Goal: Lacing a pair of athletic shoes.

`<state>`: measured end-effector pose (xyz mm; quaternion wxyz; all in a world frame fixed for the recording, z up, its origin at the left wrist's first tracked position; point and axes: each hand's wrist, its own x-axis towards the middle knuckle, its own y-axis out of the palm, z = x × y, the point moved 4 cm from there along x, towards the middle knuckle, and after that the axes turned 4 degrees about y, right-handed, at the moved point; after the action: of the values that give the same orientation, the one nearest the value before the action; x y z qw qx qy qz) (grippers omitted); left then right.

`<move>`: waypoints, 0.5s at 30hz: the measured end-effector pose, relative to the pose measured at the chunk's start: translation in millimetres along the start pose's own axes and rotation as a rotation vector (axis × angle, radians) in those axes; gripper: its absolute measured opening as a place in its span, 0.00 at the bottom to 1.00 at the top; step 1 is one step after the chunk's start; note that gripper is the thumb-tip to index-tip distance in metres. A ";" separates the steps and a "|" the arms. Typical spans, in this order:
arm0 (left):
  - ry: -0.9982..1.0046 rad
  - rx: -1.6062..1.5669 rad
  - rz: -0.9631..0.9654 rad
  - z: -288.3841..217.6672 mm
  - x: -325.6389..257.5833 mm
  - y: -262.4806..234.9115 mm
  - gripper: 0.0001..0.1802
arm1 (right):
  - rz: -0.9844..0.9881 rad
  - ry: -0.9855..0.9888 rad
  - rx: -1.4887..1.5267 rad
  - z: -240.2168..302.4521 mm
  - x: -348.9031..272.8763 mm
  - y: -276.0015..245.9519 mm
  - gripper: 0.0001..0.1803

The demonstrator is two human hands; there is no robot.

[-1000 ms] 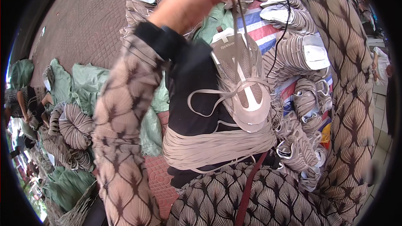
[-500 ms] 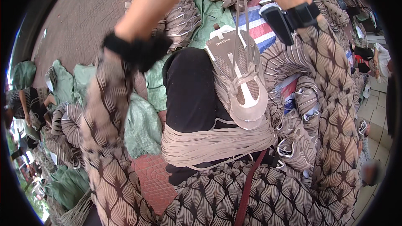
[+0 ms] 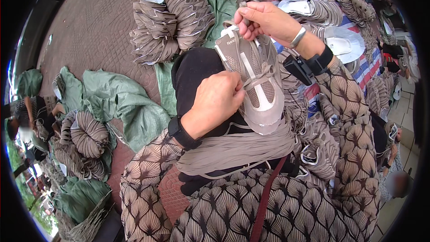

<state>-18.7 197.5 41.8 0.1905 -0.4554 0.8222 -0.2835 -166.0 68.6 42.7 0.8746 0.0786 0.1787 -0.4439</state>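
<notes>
One grey shoe upper [image 3: 255, 85] held over lap, above black-clad knee [image 3: 197, 69]. Gripped at top end by right hand [image 3: 264, 20], fingers pinched on tongue tip. Steadied at left edge by left hand [image 3: 215, 103], fingers curled shut around lace [image 3: 262, 72]. Just below upper: bundle of grey laces [image 3: 237, 150] across thighs. Beyond upper, on green tarp [image 3: 125, 103]: stacked grey uppers [image 3: 172, 15]. Left of upper: paved ground [image 3: 94, 27].

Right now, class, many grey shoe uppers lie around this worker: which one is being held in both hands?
The single grey shoe upper over the lap: the right hand pinches its top end, the left hand grips its lace. All others sit bundled in stacks on the ground.
</notes>
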 end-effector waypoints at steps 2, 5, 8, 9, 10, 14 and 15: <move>-0.054 0.256 -0.106 -1.7 0.5 -3.1 0.08 | -0.032 -0.021 0.060 -2.6 0.8 -1.4 0.16; -0.027 0.485 -0.184 -1.7 2.3 -5.7 0.05 | -0.045 -0.026 0.083 -1.9 1.9 2.9 0.16; 0.050 0.559 -0.253 -15.2 7.7 -5.0 0.03 | -0.064 -0.031 0.123 -4.0 1.5 2.0 0.16; 0.050 0.567 -0.253 -15.9 7.1 -5.3 0.03 | -0.062 -0.038 0.126 -3.7 1.6 3.0 0.16; 0.162 0.488 -0.279 -20.5 5.1 -5.3 0.03 | -0.060 -0.052 0.137 -3.3 1.6 4.3 0.16; 0.128 -0.001 -0.156 -13.5 1.8 -4.8 0.04 | -0.084 -0.053 0.197 -9.0 0.5 0.8 0.16; 0.024 -0.208 -0.066 -7.5 2.1 -4.5 0.05 | -0.087 -0.054 0.201 -10.1 0.4 -0.4 0.16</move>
<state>-21.2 196.0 50.3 0.1231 -0.4961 0.8339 -0.2080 -168.5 71.0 33.2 0.8467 0.1459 0.1127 -0.4991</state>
